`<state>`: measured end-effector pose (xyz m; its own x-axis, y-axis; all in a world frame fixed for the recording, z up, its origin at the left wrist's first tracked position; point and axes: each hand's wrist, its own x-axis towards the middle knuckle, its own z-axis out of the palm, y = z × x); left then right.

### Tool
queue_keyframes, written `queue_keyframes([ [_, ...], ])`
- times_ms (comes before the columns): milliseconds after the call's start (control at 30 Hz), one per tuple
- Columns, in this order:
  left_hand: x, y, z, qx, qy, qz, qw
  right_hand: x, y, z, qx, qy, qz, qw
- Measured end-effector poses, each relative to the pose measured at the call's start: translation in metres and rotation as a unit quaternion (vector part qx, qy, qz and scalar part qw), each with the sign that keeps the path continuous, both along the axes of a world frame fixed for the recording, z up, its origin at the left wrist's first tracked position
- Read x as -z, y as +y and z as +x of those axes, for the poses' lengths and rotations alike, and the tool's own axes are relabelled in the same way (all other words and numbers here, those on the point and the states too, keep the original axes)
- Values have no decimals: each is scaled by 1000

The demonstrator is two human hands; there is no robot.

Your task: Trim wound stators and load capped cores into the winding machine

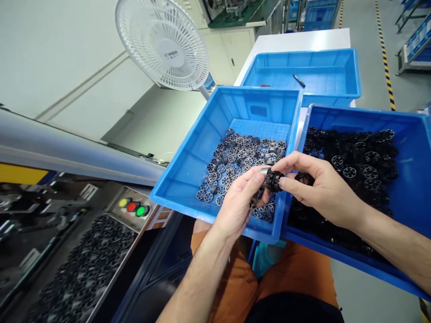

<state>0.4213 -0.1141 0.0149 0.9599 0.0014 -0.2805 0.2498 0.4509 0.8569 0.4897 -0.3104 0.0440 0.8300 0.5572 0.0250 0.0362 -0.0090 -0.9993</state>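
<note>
left hand (pixel 240 197) + right hand (pixel 316 186): pinching one black toothed plastic ring with metal sleeve (pixel 272 179) between them, over the bin seam | middle blue plastic bin (pixel 188 166): part-filled with sleeved rings (pixel 235 161) | right blue bin (pixel 412 179): big pile of bare black rings (pixel 357 166) left | judging: well short of done

2 bare forearms, orange trousers (pixel 296 273), no sleeves.
</note>
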Motion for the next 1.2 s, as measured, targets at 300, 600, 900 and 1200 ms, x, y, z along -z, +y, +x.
queue_keyframes([
  [300, 0, 1, 1, 8, -43, 0, 999, 5, -3, -3, -6, 142, 52, 988],
  [600, 0, 2, -1, 1, -36, 3, 999, 4, -1, -3, -8, 165, 53, 985],
  [900, 0, 4, 0, 12, -23, 10, 1000, 7, -4, -5, -25, 170, 46, 984],
  [1200, 2, 6, -7, 48, -77, 45, 995, 3, -7, -6, -15, 349, 80, 934],
])
